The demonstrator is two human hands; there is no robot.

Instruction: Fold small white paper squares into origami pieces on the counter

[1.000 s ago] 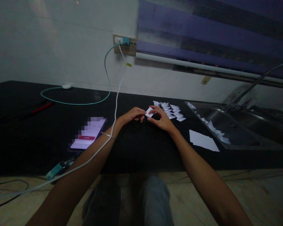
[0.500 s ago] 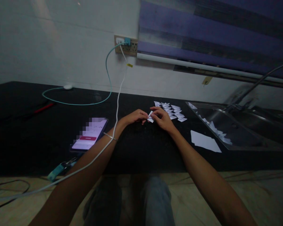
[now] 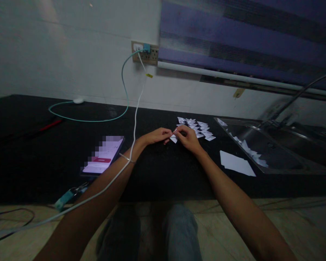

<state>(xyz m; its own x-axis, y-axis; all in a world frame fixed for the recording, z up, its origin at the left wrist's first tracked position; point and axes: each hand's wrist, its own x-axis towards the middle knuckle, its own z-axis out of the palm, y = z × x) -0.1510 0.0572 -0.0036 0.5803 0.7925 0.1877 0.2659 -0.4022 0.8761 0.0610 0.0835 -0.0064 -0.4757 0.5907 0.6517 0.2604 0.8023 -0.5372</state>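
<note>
A small folded piece of white paper (image 3: 174,138) is pinched between my two hands, just above the black countertop (image 3: 163,174). My left hand (image 3: 159,135) grips its left side with thumb and fingers together. From the right, my right hand (image 3: 188,137) closes on its upper edge, hiding part of it. Right behind my right hand lie several folded white paper pieces (image 3: 203,128), set in rows. A stack of flat white paper (image 3: 236,163) rests to the right of my right forearm.
More folded papers (image 3: 251,150) line the rim of the metal sink (image 3: 274,152). A phone (image 3: 103,156) with a lit screen lies left, near a teal key fob (image 3: 65,199). A white cable (image 3: 136,123) crosses my left forearm from the wall socket (image 3: 152,54).
My fingers have shifted on the small paper, both hands closing in over its top. Less of its upper part shows, and a pointed lower corner now faces me.
</note>
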